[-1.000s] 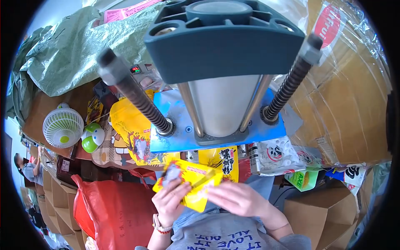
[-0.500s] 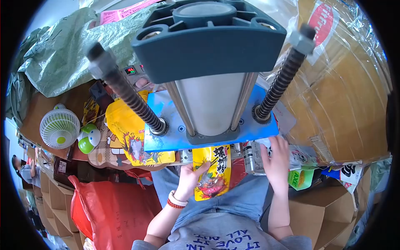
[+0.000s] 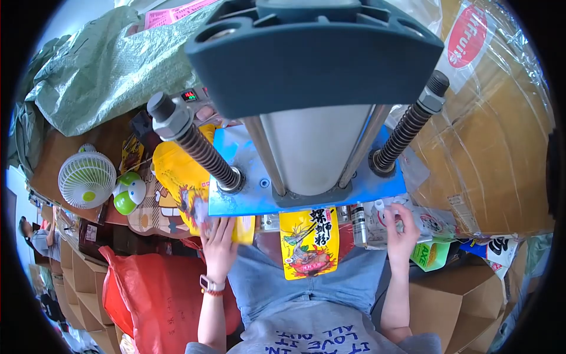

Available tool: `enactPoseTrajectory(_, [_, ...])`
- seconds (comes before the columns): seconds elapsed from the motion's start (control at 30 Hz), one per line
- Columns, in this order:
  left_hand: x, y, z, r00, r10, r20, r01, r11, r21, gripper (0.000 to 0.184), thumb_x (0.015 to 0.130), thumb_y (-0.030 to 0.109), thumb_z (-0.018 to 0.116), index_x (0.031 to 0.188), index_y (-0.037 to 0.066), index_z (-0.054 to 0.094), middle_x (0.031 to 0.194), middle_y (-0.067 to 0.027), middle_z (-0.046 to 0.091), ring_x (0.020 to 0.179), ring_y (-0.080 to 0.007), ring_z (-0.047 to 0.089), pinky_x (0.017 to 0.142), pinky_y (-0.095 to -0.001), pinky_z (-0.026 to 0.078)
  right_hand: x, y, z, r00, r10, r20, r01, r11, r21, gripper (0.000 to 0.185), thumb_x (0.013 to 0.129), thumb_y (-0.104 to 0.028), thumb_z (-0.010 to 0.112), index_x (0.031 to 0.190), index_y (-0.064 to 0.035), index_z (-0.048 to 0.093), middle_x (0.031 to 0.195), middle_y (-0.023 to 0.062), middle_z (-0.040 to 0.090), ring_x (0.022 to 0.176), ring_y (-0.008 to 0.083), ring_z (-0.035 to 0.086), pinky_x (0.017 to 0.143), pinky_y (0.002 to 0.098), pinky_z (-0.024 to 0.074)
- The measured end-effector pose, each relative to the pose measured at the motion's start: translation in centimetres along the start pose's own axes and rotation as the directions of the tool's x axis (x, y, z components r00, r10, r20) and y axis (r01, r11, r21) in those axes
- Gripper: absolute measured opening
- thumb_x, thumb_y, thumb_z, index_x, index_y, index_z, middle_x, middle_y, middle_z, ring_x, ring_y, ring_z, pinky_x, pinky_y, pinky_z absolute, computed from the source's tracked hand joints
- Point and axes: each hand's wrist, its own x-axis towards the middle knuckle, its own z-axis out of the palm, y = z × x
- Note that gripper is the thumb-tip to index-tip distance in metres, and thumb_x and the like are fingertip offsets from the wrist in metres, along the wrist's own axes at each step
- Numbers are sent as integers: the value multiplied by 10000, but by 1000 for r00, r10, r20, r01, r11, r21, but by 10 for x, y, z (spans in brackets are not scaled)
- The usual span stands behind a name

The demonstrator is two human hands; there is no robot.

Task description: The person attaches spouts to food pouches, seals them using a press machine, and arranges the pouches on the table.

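Observation:
My left hand [image 3: 218, 251], with a watch and a beaded band on the wrist, lies with fingers stretched over the lower edge of a stack of yellow printed pouches [image 3: 180, 168]. The pouch edge beside it is blurred, and its thumb is largely hidden. Under the front edge of the press's blue plate [image 3: 244, 203], a single yellow noodle pouch [image 3: 311, 248] hangs over my lap, touched by neither hand. My right hand [image 3: 402, 233] is loosely curled, with a gap between thumb and fingers, beside a silver can-like cylinder [image 3: 359, 224]. It holds nothing visible.
A dark-topped cylinder [image 3: 318, 147] and two spring-wrapped rods rise from the plate. Left are a small white fan [image 3: 87, 180] and a red bag [image 3: 162, 301]. Large cardboard [image 3: 483, 159] stands right; a green AXE packet [image 3: 429, 255] and an open carton [image 3: 454, 295] lie below.
My left hand has let go of the hanging pouch and moved left to the stacked pouches. My right hand has drawn back slightly from the plate and curled. The camera view has shifted.

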Motion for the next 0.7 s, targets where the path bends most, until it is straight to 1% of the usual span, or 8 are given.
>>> enactPoseTrajectory(0.03, [-8, -8, -3, 996, -17, -87, 2, 984, -178, 379, 825, 80, 741, 1200, 66, 692, 1216, -152, 692, 1178, -274, 644, 1064, -474, 422, -1, -13, 4, 992, 35, -118, 10, 933, 360, 244, 863, -36, 752, 1083, -9, 649, 981, 115, 702, 874, 160, 681, 765, 287, 534])
enactPoseTrajectory(0.1, [-14, 14, -30, 938, -347, 1, 279, 751, -598, 274, 762, -52, 726, 1017, 43, 751, 1023, -123, 754, 1005, -271, 724, 877, -366, 541, -18, -46, -5, 999, -12, -46, 32, 884, 466, 254, 826, -19, 779, 1049, -8, 656, 1022, 120, 699, 872, 164, 680, 757, 280, 543])
enactPoseTrajectory(0.13, [-12, 24, -40, 947, -290, -142, 161, 805, -572, 269, 719, -87, 728, 959, 33, 752, 993, -129, 758, 964, -264, 738, 807, -324, 558, -23, -64, -9, 997, -74, 12, 54, 820, 570, 267, 789, -1, 805, 1015, -7, 664, 1063, 125, 697, 871, 167, 679, 749, 273, 552])
enactPoseTrajectory(0.2, [-10, 48, -63, 960, -146, -241, 16, 883, -469, 234, 731, -59, 742, 949, 28, 748, 996, -121, 758, 986, -273, 731, 839, -337, 557, -21, -103, -12, 834, -540, 113, 473, 805, 359, 312, 762, -46, 830, 1034, -13, 682, 1055, 118, 696, 893, 199, 695, 745, 295, 569])
enactPoseTrajectory(0.43, [-16, 95, -99, 938, 233, -256, -323, 854, -409, 362, 677, 43, 774, 1037, 78, 758, 1030, -38, 763, 938, -213, 734, 774, -304, 590, -32, -128, 4, 388, -842, 375, 788, 514, 339, 333, 805, -108, 772, 1124, -34, 717, 1125, 79, 691, 905, 202, 682, 741, 329, 590])
enactPoseTrajectory(0.53, [-14, 99, -110, 944, 305, -129, -312, 690, -653, 363, 742, 97, 791, 1101, 68, 743, 1022, -57, 762, 842, -214, 743, 726, -309, 594, -31, -124, -3, 453, -830, 327, 732, 555, 395, 430, 737, -200, 839, 1127, -60, 723, 1139, 35, 698, 931, 184, 657, 827, 358, 557])
enactPoseTrajectory(0.6, [-9, 106, -85, 972, 233, 30, -117, 590, -799, 308, 797, 106, 779, 1099, 57, 745, 965, -94, 761, 770, -251, 734, 671, -312, 582, -30, -118, 3, 615, -677, 405, 601, 734, 316, 564, 671, -283, 888, 1158, -61, 709, 1146, 47, 699, 1022, 220, 640, 932, 382, 501])
enactPoseTrajectory(0.7, [0, 115, -19, 896, 14, 444, 419, 305, -855, 206, 924, 189, 735, 1031, 14, 751, 870, -61, 762, 722, -99, 690, 614, -263, 533, -20, -107, 10, 816, -478, 324, 445, 878, 174, 557, 713, -228, 880, 1186, -23, 668, 1166, 113, 684, 1071, 301, 640, 940, 379, 494])
